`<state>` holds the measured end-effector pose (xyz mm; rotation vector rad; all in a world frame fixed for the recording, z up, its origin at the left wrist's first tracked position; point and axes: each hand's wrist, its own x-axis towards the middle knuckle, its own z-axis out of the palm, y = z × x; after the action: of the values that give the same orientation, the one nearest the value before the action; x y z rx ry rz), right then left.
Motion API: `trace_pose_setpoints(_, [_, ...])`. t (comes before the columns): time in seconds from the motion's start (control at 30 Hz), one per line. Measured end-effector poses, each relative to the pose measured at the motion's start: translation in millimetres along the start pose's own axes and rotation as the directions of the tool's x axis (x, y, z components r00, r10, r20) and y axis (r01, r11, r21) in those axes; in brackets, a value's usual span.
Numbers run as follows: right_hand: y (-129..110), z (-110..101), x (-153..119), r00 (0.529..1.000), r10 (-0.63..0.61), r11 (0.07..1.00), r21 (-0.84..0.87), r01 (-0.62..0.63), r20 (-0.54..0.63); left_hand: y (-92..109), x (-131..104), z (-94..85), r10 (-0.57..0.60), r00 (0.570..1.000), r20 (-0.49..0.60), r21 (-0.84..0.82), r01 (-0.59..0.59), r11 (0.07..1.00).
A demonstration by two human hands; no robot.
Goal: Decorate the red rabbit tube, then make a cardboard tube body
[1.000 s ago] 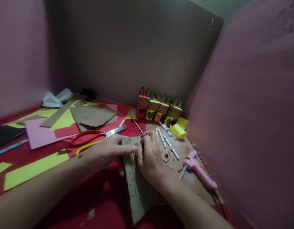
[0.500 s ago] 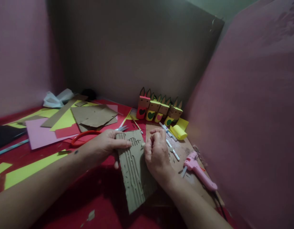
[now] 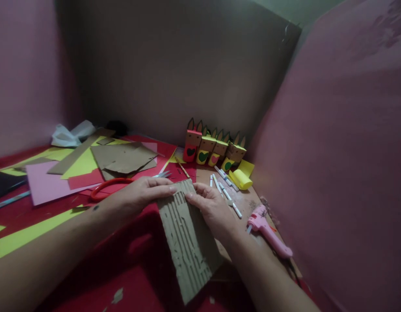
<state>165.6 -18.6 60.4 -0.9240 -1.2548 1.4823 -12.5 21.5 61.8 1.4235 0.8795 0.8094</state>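
The corrugated cardboard piece (image 3: 189,247) is located at the lower centre of the frame, tilted, with its narrow upper end between both hands. Its corrugation ridges are exposed (the ridge surface is ragged, with torn flecks).

The left hand (image 3: 151,190) grasps the upper left edge of the cardboard piece, thumb laid across the ridged face. The right hand (image 3: 208,203) grasps the upper right edge, with thumb and fingers pinched near the top corner.

Scissors (image 3: 112,184) lie left of centre, partly covered by the left hand and forearm (a red handle loop and the blade tips are visible). A pencil (image 3: 182,167) lies just beyond the cardboard piece.

At the right of centre, white markers (image 3: 233,203) rest on a brown board (image 3: 251,197). A pink glue gun (image 3: 268,232) lies on the same board at the lower right. A yellow paper roll (image 3: 242,178) is positioned near the markers, beside four box figures (image 3: 194,138) standing in a row (heart shapes on their fronts, pointed ears on top).

At the left, flat brown cardboard (image 3: 122,158) and a pink sheet (image 3: 49,182) lie on the red surface (image 3: 122,277).
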Motion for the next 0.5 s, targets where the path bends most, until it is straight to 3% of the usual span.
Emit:
trace_pose_setpoints(0.13, [-3.7, -7.5, 4.9, 0.997, 0.075, 0.994, -0.074, -0.075, 0.007, 1.8, 1.3, -7.8, -0.046, 0.997, 0.066, 0.062, 0.041, 0.997])
trace_pose_setpoints(0.23, [-4.2, -14.7, 11.0, 0.980, -0.158, 0.943, -0.313, 0.114, -0.120, 1.2, 2.1, -7.0, -0.049, 0.998, 0.045, -0.059, 0.052, 0.997])
trace_pose_setpoints(0.3, [-0.4, -14.6, 12.3, 0.932, -0.326, 0.870, -0.435, 0.230, -0.159, 1.5, 3.0, -3.6, -0.016, 0.996, -0.085, -0.187, 0.000, 0.982])
trace_pose_setpoints(0.33, [2.5, -12.3, 11.5, 0.925, -0.349, 0.859, -0.445, 0.254, -0.147, 1.8, 3.5, -1.2, -0.005, 0.988, -0.153, -0.245, -0.033, 0.969])
trace_pose_setpoints(0.43, [12.2, 0.8, 5.5, 0.975, -0.222, 0.948, -0.230, 0.219, 0.012, 1.3, 4.2, 7.3, -0.010, 0.961, -0.277, -0.364, -0.095, 0.927])
trace_pose_setpoints(0.5, [16.8, 9.5, 1.0, 0.983, -0.168, 0.985, -0.032, 0.171, 0.079, -1.4, 3.4, 12.4, -0.036, 0.969, -0.246, -0.390, -0.065, 0.919])
